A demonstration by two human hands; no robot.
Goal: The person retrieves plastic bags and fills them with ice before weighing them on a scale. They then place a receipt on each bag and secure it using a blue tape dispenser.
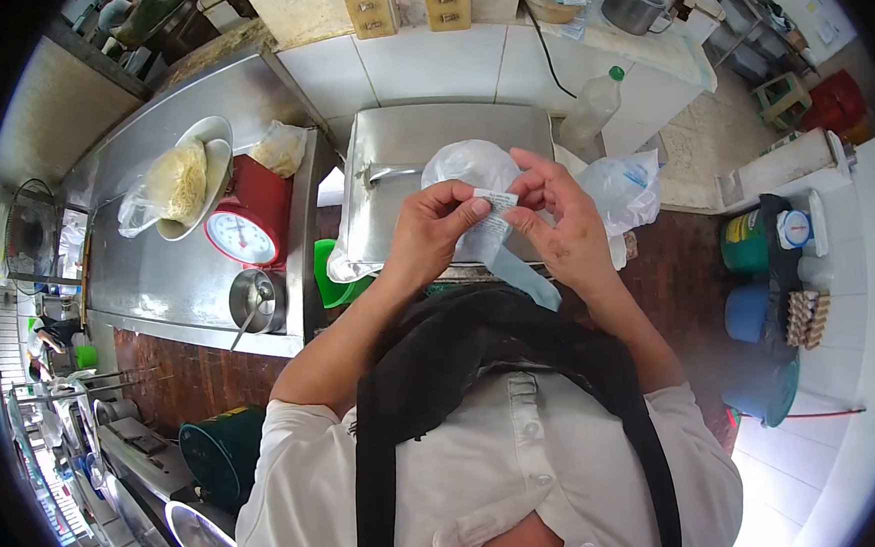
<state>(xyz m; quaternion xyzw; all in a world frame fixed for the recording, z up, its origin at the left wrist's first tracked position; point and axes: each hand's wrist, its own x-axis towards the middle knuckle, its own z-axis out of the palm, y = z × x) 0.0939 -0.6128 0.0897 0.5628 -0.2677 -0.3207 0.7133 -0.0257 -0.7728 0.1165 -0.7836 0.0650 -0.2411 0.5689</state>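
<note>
My left hand (442,223) pinches a small white label (496,202) with lines of print, too small to read, between thumb and forefinger. My right hand (557,216) has its thumb and forefinger closed at the label's right edge; the other fingers are curled apart from it. From the label a pale blue-grey strip (523,273) hangs down toward the black apron. Just beyond my hands, a filled whitish plastic bag (468,161) rests on a steel lid (395,226) with a handle.
On the steel counter (147,281) at left stand a red scale (263,199), a bowl with bagged noodle-like food (177,184) and a steel pot (256,300) holding a ladle. At right are a plastic bottle (593,109), another plastic bag (621,192) and egg trays (808,319).
</note>
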